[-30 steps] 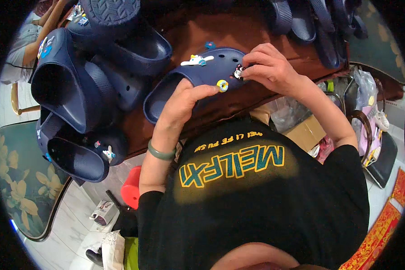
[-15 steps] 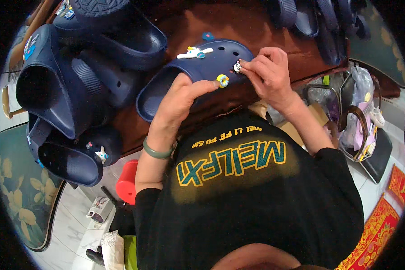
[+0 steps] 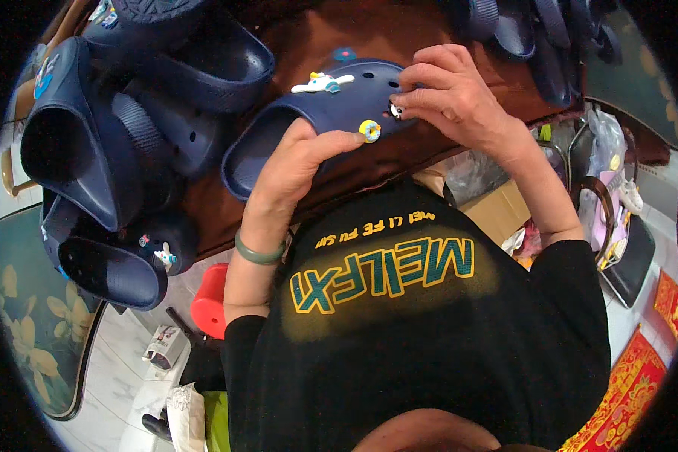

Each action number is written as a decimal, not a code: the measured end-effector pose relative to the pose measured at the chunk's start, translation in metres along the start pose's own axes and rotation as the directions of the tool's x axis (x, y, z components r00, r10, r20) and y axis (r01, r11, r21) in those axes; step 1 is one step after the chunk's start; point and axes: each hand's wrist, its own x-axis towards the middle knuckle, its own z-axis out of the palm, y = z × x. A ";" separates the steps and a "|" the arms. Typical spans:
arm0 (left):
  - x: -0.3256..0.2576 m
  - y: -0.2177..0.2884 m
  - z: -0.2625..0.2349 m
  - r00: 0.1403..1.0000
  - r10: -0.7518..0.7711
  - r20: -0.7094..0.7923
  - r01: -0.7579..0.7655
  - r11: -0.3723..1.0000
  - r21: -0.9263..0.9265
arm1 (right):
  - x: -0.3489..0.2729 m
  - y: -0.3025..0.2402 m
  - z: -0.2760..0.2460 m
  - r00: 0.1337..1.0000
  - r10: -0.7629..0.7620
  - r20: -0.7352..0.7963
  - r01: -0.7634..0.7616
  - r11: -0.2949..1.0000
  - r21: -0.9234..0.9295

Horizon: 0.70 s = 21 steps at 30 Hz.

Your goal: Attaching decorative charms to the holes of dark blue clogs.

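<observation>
A navy blue clog (image 3: 267, 135) lies at the table's near edge, its toe pointing right. My left hand (image 3: 290, 162) grips its near side, fingers inside the foot opening, thumb outside against a yellow and blue ring-shaped charm (image 3: 370, 131). A white figure charm (image 3: 322, 83) sits on the upper's far side. At the toe, my right hand (image 3: 456, 98) has its fingertips closed around a small black and white charm (image 3: 396, 111) against the clog. Whether that charm's stem is in a hole is hidden. Beyond the clog lies a blue flower charm (image 3: 344, 54) with a red centre.
Several navy clogs (image 3: 71, 162) are piled at the left, some carrying charms. More clogs (image 3: 516, 34) stand at the far right of the brown-covered table (image 3: 316, 26). A red stool (image 3: 209, 301) is below the left edge; bags and a cardboard box (image 3: 497, 211) are at the right.
My right hand has turned, its wrist swinging right and its fingers now reaching over the toe and the black and white charm. My left hand keeps its grip; the clog has shifted slightly left.
</observation>
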 end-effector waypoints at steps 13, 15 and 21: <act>0.002 0.004 -0.003 1.000 -0.025 0.002 0.025 1.000 -0.008 | -0.030 -0.048 0.044 0.791 0.486 -0.370 -0.512 0.858 0.032; 0.000 0.003 -0.003 1.000 -0.006 0.019 0.006 1.000 -0.002 | -0.029 -0.030 0.028 0.837 0.527 -0.149 -0.489 0.841 0.230; -0.002 0.001 -0.004 0.998 -0.057 0.019 0.056 0.998 0.036 | -0.017 0.005 0.023 0.796 0.554 0.242 -0.540 0.470 0.698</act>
